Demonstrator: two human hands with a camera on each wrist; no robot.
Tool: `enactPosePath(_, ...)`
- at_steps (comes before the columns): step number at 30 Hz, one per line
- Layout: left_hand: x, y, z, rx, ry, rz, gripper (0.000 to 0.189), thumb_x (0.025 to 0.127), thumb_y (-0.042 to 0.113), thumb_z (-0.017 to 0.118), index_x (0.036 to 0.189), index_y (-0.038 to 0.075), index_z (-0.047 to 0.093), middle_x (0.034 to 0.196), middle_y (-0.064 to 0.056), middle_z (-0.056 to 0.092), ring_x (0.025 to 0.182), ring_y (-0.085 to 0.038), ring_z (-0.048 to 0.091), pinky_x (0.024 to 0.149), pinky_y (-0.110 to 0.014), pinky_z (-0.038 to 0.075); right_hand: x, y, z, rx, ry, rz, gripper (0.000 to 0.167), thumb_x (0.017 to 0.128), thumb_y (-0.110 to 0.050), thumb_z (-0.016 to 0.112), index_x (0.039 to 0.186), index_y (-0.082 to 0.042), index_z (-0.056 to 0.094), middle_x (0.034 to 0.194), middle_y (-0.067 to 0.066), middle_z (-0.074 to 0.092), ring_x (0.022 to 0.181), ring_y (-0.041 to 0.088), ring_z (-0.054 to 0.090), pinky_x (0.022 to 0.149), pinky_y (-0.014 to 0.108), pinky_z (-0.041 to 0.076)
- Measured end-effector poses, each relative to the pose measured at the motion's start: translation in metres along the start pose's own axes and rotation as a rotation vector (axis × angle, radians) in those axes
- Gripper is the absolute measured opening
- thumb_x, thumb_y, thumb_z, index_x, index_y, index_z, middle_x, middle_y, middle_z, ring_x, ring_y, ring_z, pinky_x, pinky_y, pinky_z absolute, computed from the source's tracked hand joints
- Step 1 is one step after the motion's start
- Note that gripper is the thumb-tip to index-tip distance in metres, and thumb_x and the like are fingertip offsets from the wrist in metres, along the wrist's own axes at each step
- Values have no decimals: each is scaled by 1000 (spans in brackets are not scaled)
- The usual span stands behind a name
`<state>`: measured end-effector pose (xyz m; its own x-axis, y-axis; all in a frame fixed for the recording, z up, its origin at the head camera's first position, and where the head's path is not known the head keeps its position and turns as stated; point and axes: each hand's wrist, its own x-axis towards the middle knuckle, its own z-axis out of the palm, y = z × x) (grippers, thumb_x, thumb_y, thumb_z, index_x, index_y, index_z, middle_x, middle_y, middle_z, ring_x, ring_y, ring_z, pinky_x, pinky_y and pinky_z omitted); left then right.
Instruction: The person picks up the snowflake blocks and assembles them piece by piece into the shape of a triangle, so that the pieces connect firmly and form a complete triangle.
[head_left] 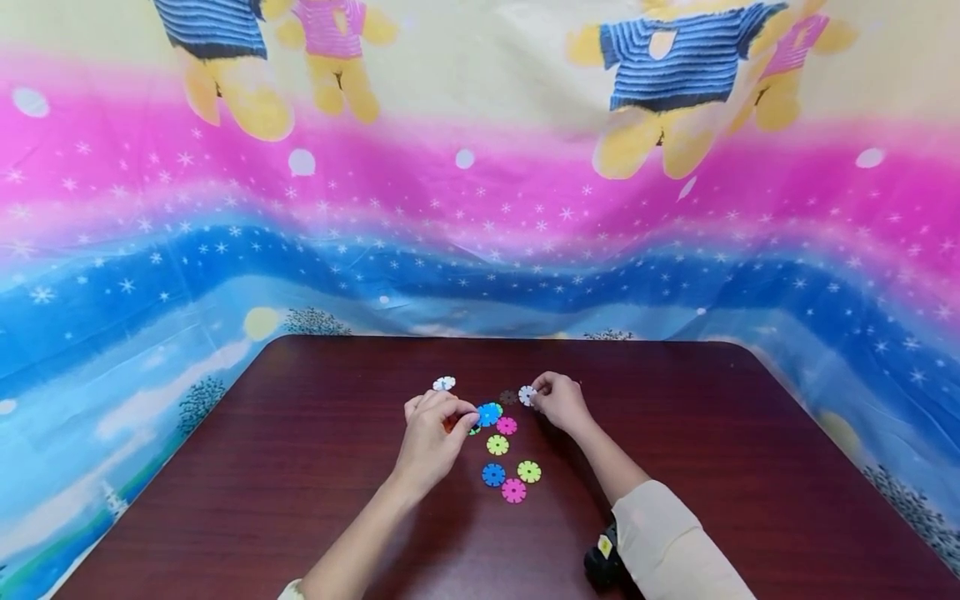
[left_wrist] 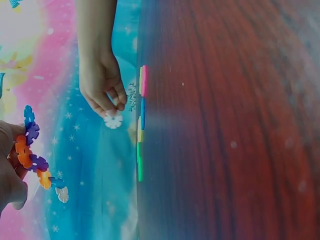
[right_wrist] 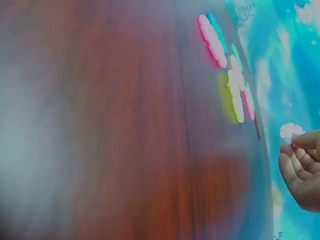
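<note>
My left hand [head_left: 431, 437] holds a chain of joined notched plastic discs. In the left wrist view the chain shows a blue disc [left_wrist: 29, 115], purple discs, an orange disc [left_wrist: 22, 151] and a white end disc [left_wrist: 62, 194]. From the head, the fingers hide the middle of it; a blue disc [head_left: 489, 414] and a white disc [head_left: 444, 383] stick out on either side. My right hand [head_left: 562, 402] pinches a single white disc [head_left: 527, 395] between thumb and fingers, above the table. The two hands are apart, the chain not touching the single disc.
Loose discs lie flat on the dark red table [head_left: 300, 500] between the arms: brown [head_left: 507, 397], pink [head_left: 513, 491], yellow-green [head_left: 528, 472], blue [head_left: 492, 475], and partly hidden green. A black device [head_left: 602, 562] sits by the right forearm. A printed cloth [head_left: 480, 208] hangs behind the table.
</note>
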<state>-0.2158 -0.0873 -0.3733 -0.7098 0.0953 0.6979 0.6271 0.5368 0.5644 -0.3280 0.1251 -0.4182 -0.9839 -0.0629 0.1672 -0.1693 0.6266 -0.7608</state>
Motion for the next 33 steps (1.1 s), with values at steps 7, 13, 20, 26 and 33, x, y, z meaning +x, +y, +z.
enactPosePath(7,2,1,0,2,-40,11,7,76,9,75,82,9,71,76,8,58,78,-8,51,88,-41,27,-25,-14,-11,72,-30,-70,5,84,-3,66,85,-5,61,73,3,60,66,15,59,61,29,49)
enactPosePath(13,2,1,1,17,-57,22,7,75,9,76,81,9,71,75,9,58,78,-8,51,86,-42,27,-47,-23,-22,130,-61,-150,7,84,-4,66,85,-6,60,74,1,61,69,15,60,63,29,50)
enactPosePath(20,1,0,0,23,-70,13,8,75,10,76,81,9,71,76,9,58,80,-8,52,87,-42,28,-69,-34,-31,203,-75,-231,8,84,-3,66,86,-8,60,78,2,63,74,21,63,68,25,51)
enactPosePath(26,0,0,0,29,-79,11,8,74,9,77,80,9,71,75,8,59,80,-9,53,87,-42,28,-83,-44,-35,214,-68,-301,7,84,-7,67,87,-9,61,77,1,63,73,25,61,60,24,49)
enactPosePath(33,-1,0,0,18,-88,30,10,73,9,78,80,10,71,75,7,59,80,-8,52,86,-41,29,-89,-49,-37,202,-65,-353,9,84,-7,67,87,-12,61,76,-1,61,67,16,55,57,25,46)
